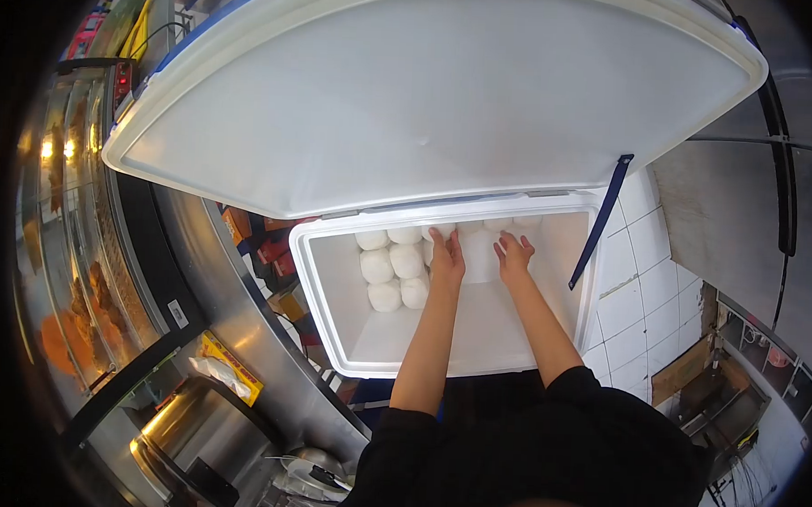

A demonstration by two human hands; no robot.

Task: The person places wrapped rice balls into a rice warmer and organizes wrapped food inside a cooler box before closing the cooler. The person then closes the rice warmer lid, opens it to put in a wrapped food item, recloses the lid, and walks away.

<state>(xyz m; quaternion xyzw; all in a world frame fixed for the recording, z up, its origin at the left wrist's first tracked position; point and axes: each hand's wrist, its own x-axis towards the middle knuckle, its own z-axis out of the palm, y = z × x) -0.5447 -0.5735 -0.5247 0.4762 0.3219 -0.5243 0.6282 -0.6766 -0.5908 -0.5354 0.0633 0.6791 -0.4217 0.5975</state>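
Observation:
A white cooler box stands with its lid raised. Inside, at the left and along the back, lie several round white balls. My left hand reaches into the box beside the balls, thumb and fingers apart, next to a ball at the back. To its right, my right hand is also inside the box with its fingers spread and slightly curled. A pale white surface shows between the two hands; I cannot make out what it is.
A blue lid strap runs down at the box's right end. At the left are a glass display case and a steel counter. Utensils and dishes lie at the lower left. White tiles are at the right.

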